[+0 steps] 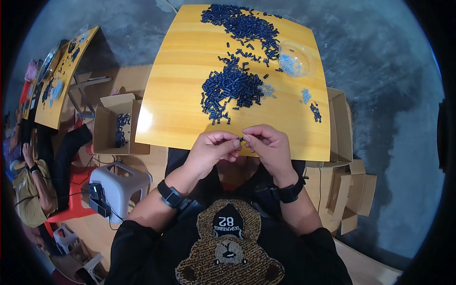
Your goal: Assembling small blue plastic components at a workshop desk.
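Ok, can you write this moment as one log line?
left hand: pinching small dark piece | right hand: pinching same piece | place: near edge of table | beyond: dark pile, clear bowl

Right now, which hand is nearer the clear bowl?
Right. In the picture, the right hand is below the bowl, slightly left; the left hand is also below it, farther left.

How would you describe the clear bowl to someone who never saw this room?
Find the yellow table. Near its right edge, beside the far heap of dark parts, sits a clear round bowl. It holds small pale pieces, whereas the neighbouring piles lie loose on the table.
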`<action>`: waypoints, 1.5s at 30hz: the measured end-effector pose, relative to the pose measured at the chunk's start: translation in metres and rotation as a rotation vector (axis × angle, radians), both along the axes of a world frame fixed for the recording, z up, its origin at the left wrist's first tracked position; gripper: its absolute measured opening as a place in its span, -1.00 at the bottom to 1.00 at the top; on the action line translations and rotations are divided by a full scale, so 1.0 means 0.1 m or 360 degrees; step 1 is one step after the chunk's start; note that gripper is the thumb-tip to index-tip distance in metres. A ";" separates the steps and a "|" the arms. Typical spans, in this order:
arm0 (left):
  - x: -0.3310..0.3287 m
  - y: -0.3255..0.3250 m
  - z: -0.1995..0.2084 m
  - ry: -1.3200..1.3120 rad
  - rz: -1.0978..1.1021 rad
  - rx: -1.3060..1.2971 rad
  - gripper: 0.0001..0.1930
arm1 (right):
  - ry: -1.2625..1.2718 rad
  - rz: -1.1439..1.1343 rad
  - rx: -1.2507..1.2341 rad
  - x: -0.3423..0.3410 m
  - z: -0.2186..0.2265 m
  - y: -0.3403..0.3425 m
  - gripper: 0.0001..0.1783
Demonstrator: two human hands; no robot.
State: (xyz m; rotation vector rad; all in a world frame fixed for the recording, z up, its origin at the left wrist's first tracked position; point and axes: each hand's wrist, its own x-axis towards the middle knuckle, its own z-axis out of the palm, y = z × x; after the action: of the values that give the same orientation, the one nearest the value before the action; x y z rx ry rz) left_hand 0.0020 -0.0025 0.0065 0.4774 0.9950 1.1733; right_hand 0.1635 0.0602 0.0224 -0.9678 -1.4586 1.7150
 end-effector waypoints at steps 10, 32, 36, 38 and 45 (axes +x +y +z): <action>-0.03 -0.01 0.01 0.0053 -0.0021 -0.0023 -0.86 | 0.0022 0.0035 0.0045 0.01 -0.02 0.00 -0.84; -0.05 0.01 -0.02 0.0111 -0.0111 -0.0009 -0.85 | -0.0006 0.0187 0.0227 0.05 -0.07 0.09 -0.85; -0.06 0.01 -0.04 0.0131 -0.0115 0.0018 -0.86 | -0.0008 0.0216 0.0209 0.04 -0.07 0.11 -0.87; -0.06 0.01 -0.04 0.0275 -0.0136 0.0039 -0.88 | -0.0128 0.0250 0.0271 0.05 -0.06 0.12 -0.87; -0.06 0.01 -0.04 0.0379 -0.0154 0.0062 -0.86 | -0.0271 0.0297 0.0387 0.02 -0.04 0.15 -0.86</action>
State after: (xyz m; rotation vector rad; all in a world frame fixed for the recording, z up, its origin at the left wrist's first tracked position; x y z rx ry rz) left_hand -0.0042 -0.0015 0.0021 0.7013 1.1410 1.0670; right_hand 0.1654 0.0753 0.0181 -0.8858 -1.8710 1.5651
